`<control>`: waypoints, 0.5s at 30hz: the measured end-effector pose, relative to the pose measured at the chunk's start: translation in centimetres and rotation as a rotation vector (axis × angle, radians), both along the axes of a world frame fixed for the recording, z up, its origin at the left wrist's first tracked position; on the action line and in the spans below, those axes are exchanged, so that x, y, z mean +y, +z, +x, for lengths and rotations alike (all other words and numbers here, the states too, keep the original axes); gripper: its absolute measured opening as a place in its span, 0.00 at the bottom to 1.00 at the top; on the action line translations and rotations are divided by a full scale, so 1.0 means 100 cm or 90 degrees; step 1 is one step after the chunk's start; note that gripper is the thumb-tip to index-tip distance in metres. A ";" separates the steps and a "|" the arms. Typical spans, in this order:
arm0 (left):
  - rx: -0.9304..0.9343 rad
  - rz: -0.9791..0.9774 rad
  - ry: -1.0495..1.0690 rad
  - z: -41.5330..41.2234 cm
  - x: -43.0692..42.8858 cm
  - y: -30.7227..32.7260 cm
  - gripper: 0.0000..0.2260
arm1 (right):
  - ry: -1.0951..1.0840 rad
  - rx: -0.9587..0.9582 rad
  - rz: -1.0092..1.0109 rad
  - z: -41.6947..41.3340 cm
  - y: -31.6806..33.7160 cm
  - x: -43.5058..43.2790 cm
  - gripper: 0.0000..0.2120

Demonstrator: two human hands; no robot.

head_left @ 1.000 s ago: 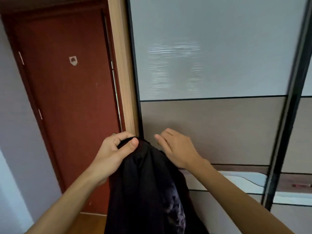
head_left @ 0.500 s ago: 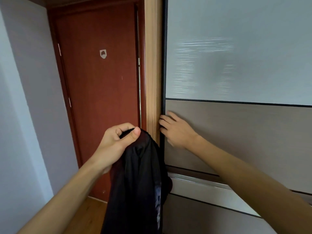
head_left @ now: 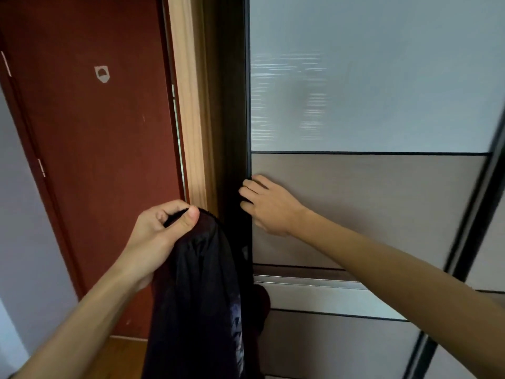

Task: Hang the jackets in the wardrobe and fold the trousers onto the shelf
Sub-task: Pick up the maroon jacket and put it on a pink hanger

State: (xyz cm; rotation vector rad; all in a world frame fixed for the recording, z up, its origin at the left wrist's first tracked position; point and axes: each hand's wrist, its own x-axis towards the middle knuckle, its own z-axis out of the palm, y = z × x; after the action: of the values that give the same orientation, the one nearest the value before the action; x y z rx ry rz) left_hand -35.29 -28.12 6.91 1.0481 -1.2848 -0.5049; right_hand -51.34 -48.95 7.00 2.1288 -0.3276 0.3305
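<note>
Frosted grey glass fills the upper panel of the sliding wardrobe door (head_left: pixel 369 77), with a matte taupe panel below it and a dark metal frame around both. A narrow dark gap (head_left: pixel 232 132) shows between the door's left edge and the light wooden side post (head_left: pixel 188 105); what lies inside the wardrobe cannot be made out. Left of the post stands a reddish-brown room door (head_left: pixel 103 146) bearing a small pale sticker (head_left: pixel 102 74), and a strip of orange wood floor (head_left: pixel 123 356) shows at the bottom.

A black fabric jacket with a pale print (head_left: pixel 199 296) hangs in front of the gap, outside the wardrobe. The left hand (head_left: pixel 158 236) pinches the jacket's top between curled fingers and thumb. The right hand (head_left: pixel 270 206) rests on the taupe panel, its fingertips (head_left: pixel 246 187) hooked around the door's left edge.
</note>
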 end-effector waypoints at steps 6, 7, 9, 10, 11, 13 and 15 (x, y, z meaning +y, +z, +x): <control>-0.011 0.003 -0.068 -0.035 -0.028 0.002 0.11 | -0.094 -0.003 0.019 -0.046 0.000 0.006 0.19; -0.015 0.004 -0.081 -0.042 -0.032 0.003 0.11 | -0.107 -0.005 0.021 -0.054 0.000 0.007 0.19; -0.022 0.011 -0.105 -0.055 -0.041 0.006 0.10 | -0.127 -0.015 0.023 -0.069 0.000 0.009 0.18; -0.025 0.016 -0.110 -0.060 -0.045 0.007 0.10 | -0.134 -0.021 0.025 -0.076 0.000 0.009 0.17; -0.029 0.019 -0.110 -0.065 -0.049 0.008 0.11 | -0.143 -0.024 0.030 -0.083 -0.001 0.009 0.16; -0.039 0.019 -0.111 -0.074 -0.057 0.008 0.13 | -0.173 -0.023 0.039 -0.098 -0.002 0.007 0.16; -0.048 0.017 -0.116 -0.082 -0.061 0.009 0.12 | -0.203 -0.017 0.039 -0.115 -0.004 0.004 0.16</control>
State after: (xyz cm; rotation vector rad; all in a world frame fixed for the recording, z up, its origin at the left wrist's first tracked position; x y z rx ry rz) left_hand -43.52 -34.23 7.76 0.9841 -1.4515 -0.6263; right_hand -62.87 -48.56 6.58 2.0915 -0.6900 0.1643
